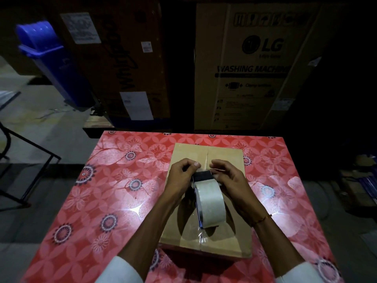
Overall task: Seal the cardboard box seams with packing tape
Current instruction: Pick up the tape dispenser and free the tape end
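Brown cardboard box, centre seam untaped, both hands gripping tape dispenser

Both forearms reached forward from white sleeves at the bottom of the view and converged toward the middle. The left hand was curled, knuckles up, thumb extended toward the right, its fingers pinched together in a closed grip. The right hand sat just beside it, palm turned inward, fingers bent and closed around what it held, thumb tip pointing left. The two thumbs were near each other but apart. A thin band circled the right wrist.
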Motion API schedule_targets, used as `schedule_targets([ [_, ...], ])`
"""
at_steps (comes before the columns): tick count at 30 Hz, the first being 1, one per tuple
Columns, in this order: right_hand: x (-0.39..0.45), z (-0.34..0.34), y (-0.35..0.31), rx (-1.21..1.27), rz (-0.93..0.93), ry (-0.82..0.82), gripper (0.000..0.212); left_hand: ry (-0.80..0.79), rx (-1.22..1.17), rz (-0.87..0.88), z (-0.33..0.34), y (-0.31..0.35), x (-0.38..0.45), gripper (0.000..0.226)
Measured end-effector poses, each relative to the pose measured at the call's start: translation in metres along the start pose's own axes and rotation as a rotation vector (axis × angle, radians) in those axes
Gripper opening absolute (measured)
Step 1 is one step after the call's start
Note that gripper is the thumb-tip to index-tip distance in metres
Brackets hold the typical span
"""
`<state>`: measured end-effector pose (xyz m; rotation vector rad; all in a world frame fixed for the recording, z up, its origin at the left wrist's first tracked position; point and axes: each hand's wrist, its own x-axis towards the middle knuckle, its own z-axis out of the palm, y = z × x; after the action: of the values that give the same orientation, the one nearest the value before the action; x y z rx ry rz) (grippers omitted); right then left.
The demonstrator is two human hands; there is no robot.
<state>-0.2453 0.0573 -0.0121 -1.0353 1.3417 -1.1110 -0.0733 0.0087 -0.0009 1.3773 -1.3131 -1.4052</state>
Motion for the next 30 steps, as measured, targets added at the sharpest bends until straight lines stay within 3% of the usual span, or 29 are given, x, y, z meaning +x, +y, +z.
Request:
schedule_targets([
  [4, -0.014, -0.006, 0.007, 0.035, 0.049, -0.118, 0.058, 0.038, -0.126, -0.025, -0.006, 0.003, -0.006, 0.013],
  [13, -0.031, 0.006, 0.003, -0.007, 0.062, -0.174, 0.067, 0.065, -0.218, -0.046, -0.012, 0.008, -0.012, 0.018],
  [20, -0.035, 0.026, 0.008, -0.163, -0.091, -0.071, 0.044, 0.011, -0.350, -0.003, -0.016, 0.015, -0.016, 0.018],
  [24, -0.036, 0.025, 0.014, -0.095, -0.109, -0.067, 0.025, -0.027, -0.361, 0.027, -0.021, 0.022, -0.018, 0.015],
  [30, -0.045, 0.014, 0.016, -0.050, -0.053, -0.033, 0.035, -0.066, -0.311, -0.023, -0.007, 0.033, -0.015, 0.023],
])
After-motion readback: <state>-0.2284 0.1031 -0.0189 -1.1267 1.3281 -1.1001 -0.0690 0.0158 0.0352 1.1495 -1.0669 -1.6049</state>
